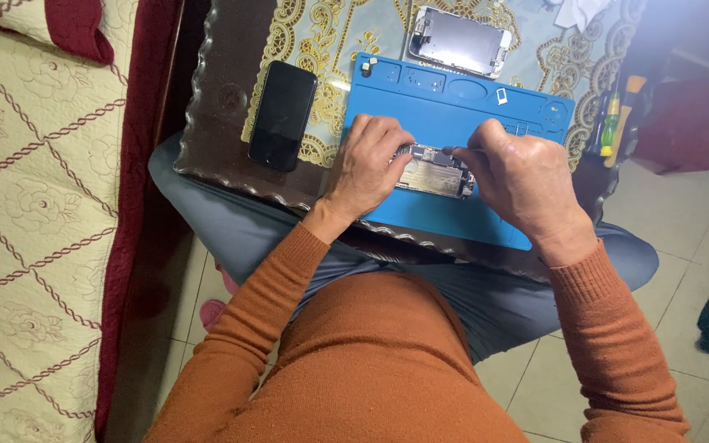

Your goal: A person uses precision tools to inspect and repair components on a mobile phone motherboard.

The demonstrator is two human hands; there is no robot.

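Both hands close on an opened phone body at the near part of a blue work mat.

The left hand (368, 160) lies curled over the left end of the opened phone body (436, 172), its grip pressed on that end; the right hand (523, 176) pinches at the upper right edge, fingertips drawn together, though whether they hold a small tool I cannot tell. The body's long axis runs left to right between the hands, both about equally near. It rests on the blue mat (453, 111) on the counter (223, 107). Left lies a black phone (282, 115); farther off, a detached screen panel (459, 41); screwdrivers (613, 123) sit at the right.
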